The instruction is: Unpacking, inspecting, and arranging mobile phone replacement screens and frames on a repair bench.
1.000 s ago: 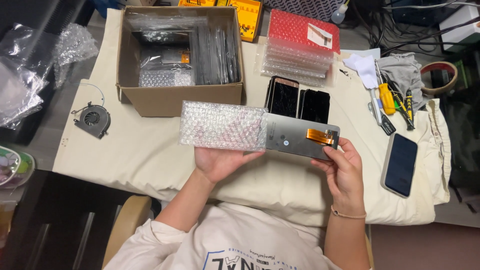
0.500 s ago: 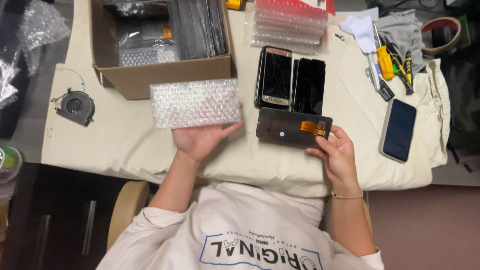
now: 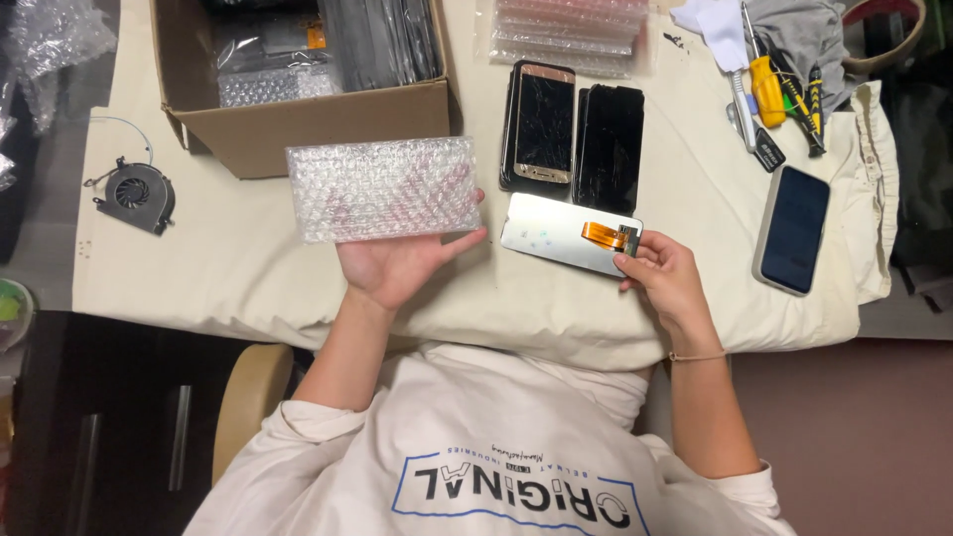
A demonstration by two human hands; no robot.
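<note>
The left hand point(image 3: 397, 266) holds a bubble-wrap sleeve point(image 3: 382, 189) from beneath – light, soft; the right hand point(image 3: 663, 276) pinches a bare screen panel point(image 3: 556, 233) above the table point(image 3: 248, 268) – thin, probably fragile, best gripped by its edges, clear of the orange ribbon point(image 3: 608, 235)

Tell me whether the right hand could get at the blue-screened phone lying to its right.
Probably yes: the phone lies uncovered on the cloth close by, nothing between, but the right hand holds a screen panel.

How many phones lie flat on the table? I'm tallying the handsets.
3: a gold-edged cracked phone and a black phone side by side beside the cardboard box, plus a dark phone at the right. More may be hidden in the box.
</note>
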